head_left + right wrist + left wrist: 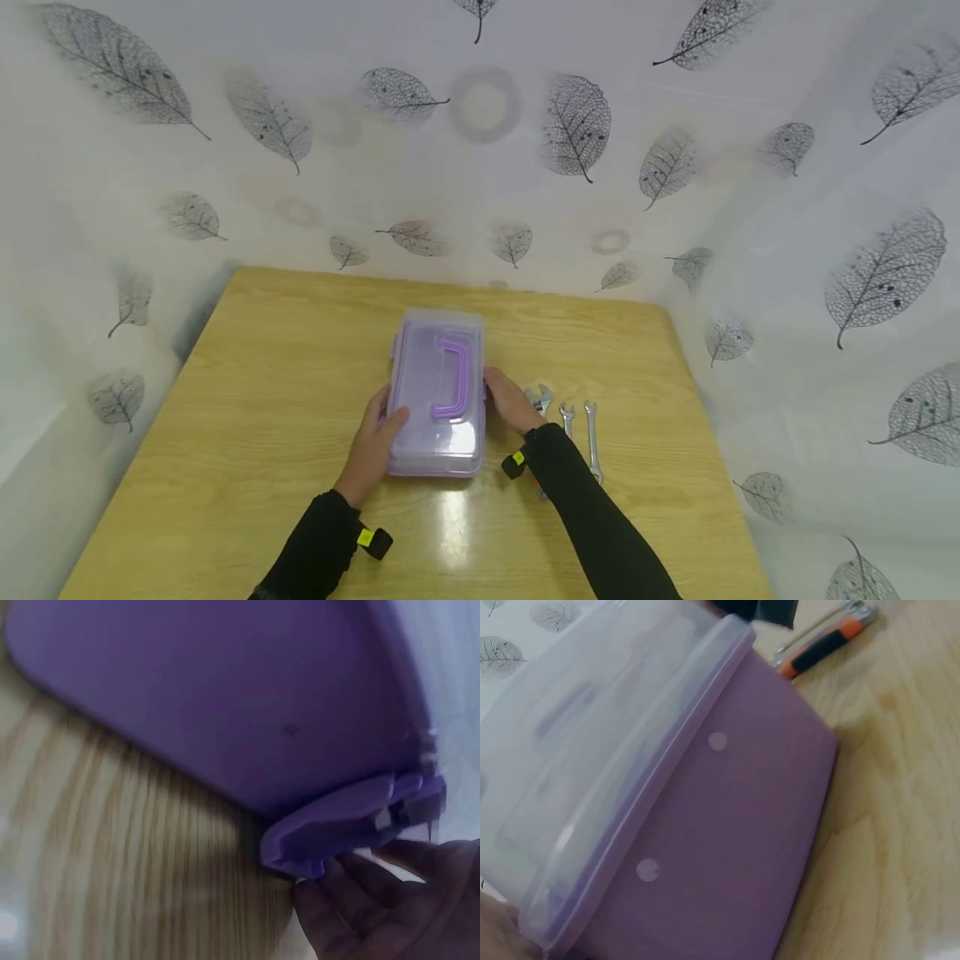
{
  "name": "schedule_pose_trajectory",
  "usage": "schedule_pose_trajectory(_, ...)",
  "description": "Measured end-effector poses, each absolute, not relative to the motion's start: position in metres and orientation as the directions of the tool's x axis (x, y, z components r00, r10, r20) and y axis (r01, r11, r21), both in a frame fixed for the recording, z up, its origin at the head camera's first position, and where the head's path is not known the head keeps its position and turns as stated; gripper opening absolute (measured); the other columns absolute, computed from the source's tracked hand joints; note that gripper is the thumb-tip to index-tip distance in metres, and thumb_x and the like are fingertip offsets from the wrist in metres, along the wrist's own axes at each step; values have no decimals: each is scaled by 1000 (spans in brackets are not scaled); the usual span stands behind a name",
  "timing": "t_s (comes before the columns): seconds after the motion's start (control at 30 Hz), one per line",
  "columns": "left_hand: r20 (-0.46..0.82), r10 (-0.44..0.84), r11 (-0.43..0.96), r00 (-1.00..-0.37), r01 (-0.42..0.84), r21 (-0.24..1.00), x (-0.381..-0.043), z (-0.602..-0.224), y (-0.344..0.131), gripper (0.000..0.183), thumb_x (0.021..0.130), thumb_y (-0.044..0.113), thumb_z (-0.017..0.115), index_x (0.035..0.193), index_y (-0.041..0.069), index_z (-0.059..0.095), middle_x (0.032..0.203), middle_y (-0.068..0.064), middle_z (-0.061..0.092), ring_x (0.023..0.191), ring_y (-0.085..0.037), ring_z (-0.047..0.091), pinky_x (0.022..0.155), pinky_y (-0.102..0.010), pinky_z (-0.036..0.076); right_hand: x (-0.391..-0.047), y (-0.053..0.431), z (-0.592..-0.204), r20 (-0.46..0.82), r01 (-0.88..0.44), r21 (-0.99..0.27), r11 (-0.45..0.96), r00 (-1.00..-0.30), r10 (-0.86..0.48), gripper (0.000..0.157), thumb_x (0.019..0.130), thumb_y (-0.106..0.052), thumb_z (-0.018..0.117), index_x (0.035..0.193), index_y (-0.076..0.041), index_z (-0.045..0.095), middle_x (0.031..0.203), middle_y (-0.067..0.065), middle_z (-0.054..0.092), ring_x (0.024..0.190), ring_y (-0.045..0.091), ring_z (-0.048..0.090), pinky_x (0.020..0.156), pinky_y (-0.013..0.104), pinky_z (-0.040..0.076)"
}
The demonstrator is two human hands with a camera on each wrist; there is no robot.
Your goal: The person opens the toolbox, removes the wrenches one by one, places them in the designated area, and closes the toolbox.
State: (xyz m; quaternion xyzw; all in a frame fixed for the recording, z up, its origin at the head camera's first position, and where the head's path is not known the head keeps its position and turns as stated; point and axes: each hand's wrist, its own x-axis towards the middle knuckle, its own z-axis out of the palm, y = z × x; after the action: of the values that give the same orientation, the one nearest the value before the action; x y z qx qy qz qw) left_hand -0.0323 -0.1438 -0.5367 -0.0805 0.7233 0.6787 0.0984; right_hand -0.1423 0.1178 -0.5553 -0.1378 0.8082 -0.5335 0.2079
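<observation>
A storage box with a purple base and a clear lid stands on the table, a purple handle folded on its top. My left hand grips the box's left side, thumb laid over the lid's edge. On the opposite side, my right hand is at the purple latch, which juts out from the box wall. Bent fingers hold the latch by its lower edge, their tips partly hidden behind it. The lid lies on the base.
Right of the box lie an adjustable wrench and two open-ended wrenches, one short and one longer. The right forearm partly covers them. An orange-and-black handle shows in the left wrist view. A leaf-print sheet hangs behind the wooden table.
</observation>
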Motion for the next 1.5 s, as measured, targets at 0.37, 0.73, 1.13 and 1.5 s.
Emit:
schedule_pose_trajectory(0.37,-228,19,81,-974,-226,971,-30,-536,-138,72,109,46,47,166,14,16,171,-15,18,159,-34,11,127,-56,8,-130,154,-557,-279,230,-955,190,-912,-301,44,109,-25,41,145,-8,59,149,13,55,140,32,49,120,50,35)
schedule_pose_trajectory(0.73,-248,4,94,-969,-247,965,-26,-533,-141,73,108,47,50,165,14,19,170,-14,23,158,-32,16,127,-54,13,-117,146,-561,-268,405,-899,-168,-810,-521,58,113,-21,43,160,7,23,149,23,51,131,26,58,114,42,45)
schedule_pose_trajectory(1.13,-230,10,41,-973,-230,972,-20,-532,-149,70,108,43,53,164,13,23,165,-14,30,156,-31,21,128,-53,13,-121,128,-557,-279,425,-895,-138,-774,-569,22,109,-15,53,110,5,62,102,6,68,93,16,67,86,30,58)
schedule_pose_trajectory(1.5,-217,26,26,-976,-216,976,-19,-536,-153,68,109,43,51,164,14,23,166,-11,30,156,-30,22,127,-54,13,-111,123,-551,-374,373,-924,82,-844,-384,48,106,-29,61,133,11,57,116,16,71,104,21,69,101,41,54)
